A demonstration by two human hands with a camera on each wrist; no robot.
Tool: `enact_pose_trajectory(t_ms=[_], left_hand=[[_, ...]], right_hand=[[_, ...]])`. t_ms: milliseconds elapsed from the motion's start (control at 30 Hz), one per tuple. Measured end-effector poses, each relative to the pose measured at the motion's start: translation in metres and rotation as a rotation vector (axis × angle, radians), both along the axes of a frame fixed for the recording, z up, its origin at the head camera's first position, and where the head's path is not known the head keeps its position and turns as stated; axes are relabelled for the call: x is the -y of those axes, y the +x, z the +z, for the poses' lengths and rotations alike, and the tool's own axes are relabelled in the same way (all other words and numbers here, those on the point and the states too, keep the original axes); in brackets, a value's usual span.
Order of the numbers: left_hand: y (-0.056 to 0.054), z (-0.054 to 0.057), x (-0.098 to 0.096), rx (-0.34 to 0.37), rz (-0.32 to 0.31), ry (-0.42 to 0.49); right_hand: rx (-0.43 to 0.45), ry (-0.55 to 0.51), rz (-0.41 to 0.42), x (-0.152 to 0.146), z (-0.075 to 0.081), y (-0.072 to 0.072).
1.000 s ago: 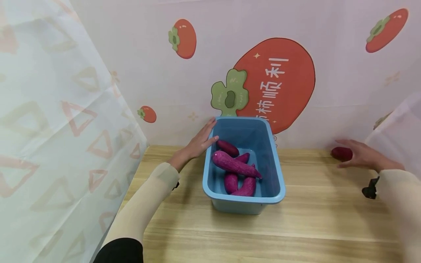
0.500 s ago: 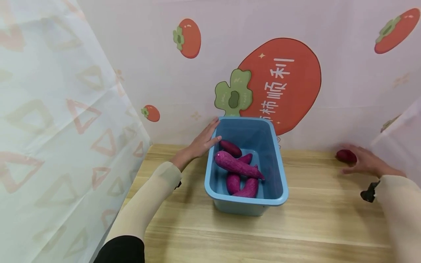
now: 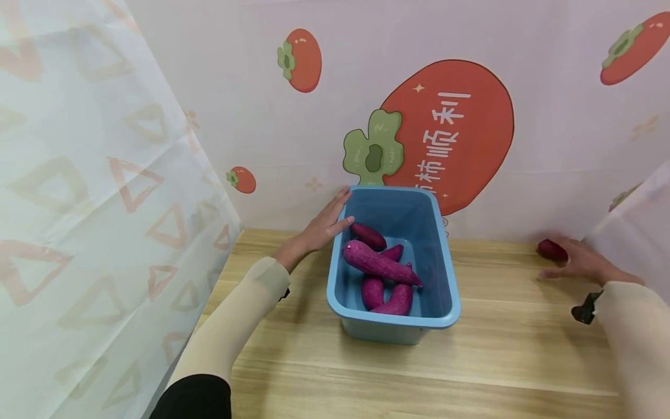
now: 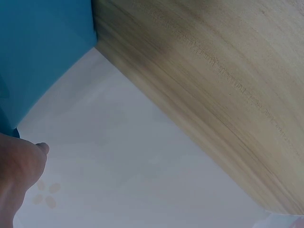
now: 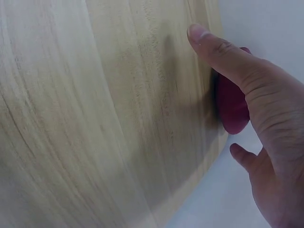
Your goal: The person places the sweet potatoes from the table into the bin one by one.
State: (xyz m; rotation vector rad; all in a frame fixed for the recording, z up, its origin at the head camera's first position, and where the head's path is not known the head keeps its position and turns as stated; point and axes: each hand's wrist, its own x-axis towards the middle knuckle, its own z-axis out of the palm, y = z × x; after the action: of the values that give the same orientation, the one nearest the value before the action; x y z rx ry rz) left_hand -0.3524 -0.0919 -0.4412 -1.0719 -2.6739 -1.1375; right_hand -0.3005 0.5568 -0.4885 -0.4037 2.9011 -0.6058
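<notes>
A blue plastic bin (image 3: 451,302) stands near the back wall in the head view. Inside it lie several purple sweet potatoes (image 3: 379,265), some across others. My left hand (image 3: 320,227) rests on the bin's left rim with its fingers straight and its thumb over the edge. At the far right, a dark red-purple sweet potato (image 3: 552,250) lies on the table against the back wall. My right hand (image 3: 583,259) is around its right side. In the right wrist view, the thumb is straight and clear of the sweet potato (image 5: 232,104); most fingers are hidden.
The wooden table (image 3: 497,361) runs up to a white back sheet (image 3: 293,134) printed with persimmons. A white sheet (image 3: 120,233) with triangle prints borders the left side, and another sheet (image 3: 646,233) closes in the right.
The head view has shifted slightly, moving the scene right. My right hand has moved slightly closer around the sweet potato by the wall. The left hand stays on the bin's rim.
</notes>
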Motion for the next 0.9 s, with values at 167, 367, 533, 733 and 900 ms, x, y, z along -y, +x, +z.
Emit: enact_pose_trajectory(t_ms=[167,367,533,733,900], left_hand=[[-0.001,-0.002,0.000,0.000,0.000,-0.003],[-0.002,-0.003,0.000,0.004,0.006,-0.009],[-0.001,-0.002,0.001,0.008,0.008,-0.003],[-0.003,-0.005,0.002,-0.007,0.017,-0.009],[-0.003,-0.005,0.000,-0.011,0.016,-0.012]], right_hand=[[-0.025,0.029,-0.004,-0.001,0.000,0.004],[-0.066,0.081,0.028,0.000,-0.001,0.006],[-0.142,0.114,0.072,0.004,-0.005,0.005],[-0.184,0.150,0.084,0.015,-0.002,0.009],[-0.134,0.194,0.042,0.021,0.002,0.013]])
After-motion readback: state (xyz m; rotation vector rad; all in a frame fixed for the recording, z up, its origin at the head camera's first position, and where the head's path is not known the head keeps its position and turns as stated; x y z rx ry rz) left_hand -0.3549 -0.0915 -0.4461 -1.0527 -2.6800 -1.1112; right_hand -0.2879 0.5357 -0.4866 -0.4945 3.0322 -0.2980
